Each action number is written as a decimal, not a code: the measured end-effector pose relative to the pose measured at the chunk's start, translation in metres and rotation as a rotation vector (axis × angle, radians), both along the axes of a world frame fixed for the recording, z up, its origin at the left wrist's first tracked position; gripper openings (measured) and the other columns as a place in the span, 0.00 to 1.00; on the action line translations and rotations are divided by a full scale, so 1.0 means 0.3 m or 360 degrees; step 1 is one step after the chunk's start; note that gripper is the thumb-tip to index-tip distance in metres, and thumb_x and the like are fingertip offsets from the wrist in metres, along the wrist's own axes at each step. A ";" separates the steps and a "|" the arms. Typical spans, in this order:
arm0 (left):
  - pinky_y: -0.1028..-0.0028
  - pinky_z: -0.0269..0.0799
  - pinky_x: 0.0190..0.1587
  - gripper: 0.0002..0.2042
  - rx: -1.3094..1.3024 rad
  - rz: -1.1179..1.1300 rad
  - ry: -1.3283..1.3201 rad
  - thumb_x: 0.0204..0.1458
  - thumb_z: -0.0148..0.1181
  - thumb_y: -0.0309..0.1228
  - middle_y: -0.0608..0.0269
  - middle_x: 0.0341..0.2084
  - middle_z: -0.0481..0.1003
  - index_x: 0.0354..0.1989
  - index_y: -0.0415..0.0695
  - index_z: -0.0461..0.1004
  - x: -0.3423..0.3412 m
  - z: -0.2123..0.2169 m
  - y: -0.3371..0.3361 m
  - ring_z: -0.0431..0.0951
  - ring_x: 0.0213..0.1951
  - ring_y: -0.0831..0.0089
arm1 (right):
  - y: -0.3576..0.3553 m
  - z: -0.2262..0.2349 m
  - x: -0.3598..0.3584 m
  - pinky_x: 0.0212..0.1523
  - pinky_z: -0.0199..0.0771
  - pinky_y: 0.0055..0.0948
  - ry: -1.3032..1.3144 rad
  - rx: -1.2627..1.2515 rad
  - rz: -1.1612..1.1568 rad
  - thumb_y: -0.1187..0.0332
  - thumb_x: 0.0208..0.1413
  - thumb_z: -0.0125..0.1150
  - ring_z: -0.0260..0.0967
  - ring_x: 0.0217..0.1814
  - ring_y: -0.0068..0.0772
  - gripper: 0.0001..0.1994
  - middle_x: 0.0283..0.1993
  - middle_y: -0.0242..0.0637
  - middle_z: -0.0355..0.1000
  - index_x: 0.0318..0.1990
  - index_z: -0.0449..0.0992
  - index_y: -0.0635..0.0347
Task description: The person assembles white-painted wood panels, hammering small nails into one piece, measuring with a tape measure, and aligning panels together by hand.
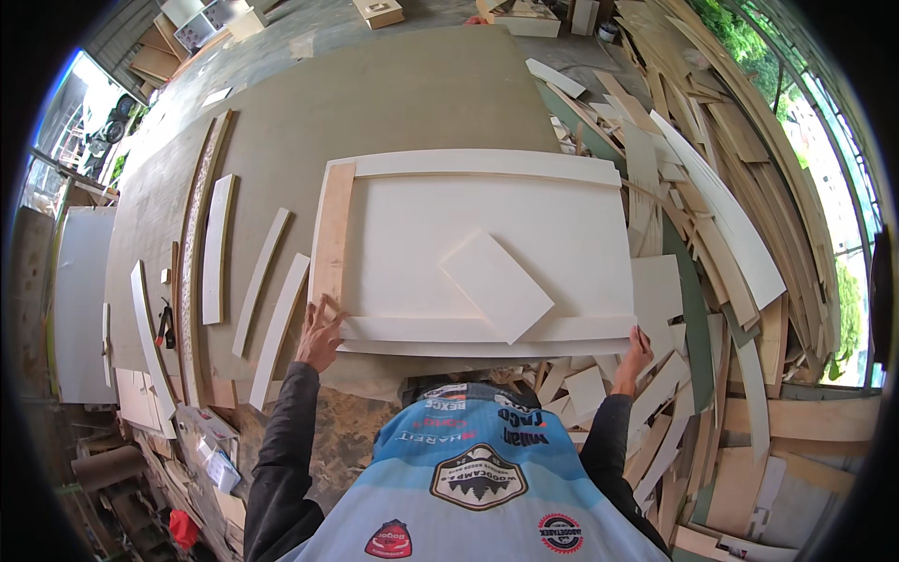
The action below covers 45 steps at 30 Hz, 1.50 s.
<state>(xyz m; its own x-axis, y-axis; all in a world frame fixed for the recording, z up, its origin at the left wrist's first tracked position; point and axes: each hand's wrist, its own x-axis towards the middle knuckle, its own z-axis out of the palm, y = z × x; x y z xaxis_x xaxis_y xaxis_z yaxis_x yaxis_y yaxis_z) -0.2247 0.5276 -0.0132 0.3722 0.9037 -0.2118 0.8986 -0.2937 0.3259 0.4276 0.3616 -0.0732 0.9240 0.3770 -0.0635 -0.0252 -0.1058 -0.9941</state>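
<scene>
A large white panel (403,244) lies in front of me, with white strips along its far edge (487,167) and near edge (487,328). A bare-wood strip (333,225) runs down its left side. My left hand (320,335) is closed on the near left corner, fingertips over the panel edge and the end of the bare-wood strip. At the near right corner my right hand (635,360) is closed on the panel edge by the end of the near strip. Its fingers are partly hidden. A loose white rectangular board (496,286) rests askew on the panel, overlapping the near strip.
The panel sits on a wide brown worktable (403,94). Several narrow strips (218,248) lie to the left, near black-handled pliers (166,325). Offcuts and long boards (712,215) crowd the right side. Scraps (585,389) lie below the near right corner.
</scene>
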 end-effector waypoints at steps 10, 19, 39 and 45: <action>0.46 0.46 0.69 0.35 0.0040 0.0039 -0.0041 0.47 0.61 0.21 0.55 0.75 0.39 0.67 0.60 0.65 -0.008 -0.031 -0.022 0.36 0.73 0.39 | -0.055 -0.098 -0.093 0.54 0.66 0.33 0.0321 0.0153 -0.0423 0.54 0.62 0.54 0.71 0.54 0.34 0.24 0.54 0.39 0.75 0.55 0.75 0.67; 0.49 0.47 0.71 0.34 0.0084 -0.0021 0.0064 0.48 0.68 0.31 0.56 0.74 0.41 0.67 0.64 0.64 -0.013 -0.037 -0.010 0.37 0.71 0.33 | -0.054 -0.159 -0.417 0.60 0.56 0.40 0.1029 0.0281 -0.0067 0.37 0.61 0.40 0.60 0.63 0.36 0.33 0.60 0.34 0.67 0.64 0.66 0.50; 0.56 0.55 0.64 0.36 0.0575 0.0914 -0.0083 0.43 0.67 0.37 0.47 0.58 0.68 0.64 0.44 0.65 -0.364 -0.028 -0.175 0.64 0.62 0.51 | 0.098 0.105 -0.665 0.61 0.59 0.45 -0.0768 -0.0302 -0.0148 0.54 0.55 0.63 0.59 0.59 0.48 0.29 0.60 0.47 0.63 0.60 0.67 0.63; 0.57 0.63 0.58 0.34 0.0310 0.0699 0.0014 0.41 0.68 0.33 0.47 0.50 0.70 0.61 0.38 0.67 -0.569 -0.002 -0.261 0.69 0.54 0.51 | 0.465 0.337 -0.726 0.66 0.55 0.53 -0.1672 -0.1204 0.1382 0.44 0.33 0.76 0.56 0.67 0.52 0.52 0.64 0.50 0.60 0.67 0.60 0.55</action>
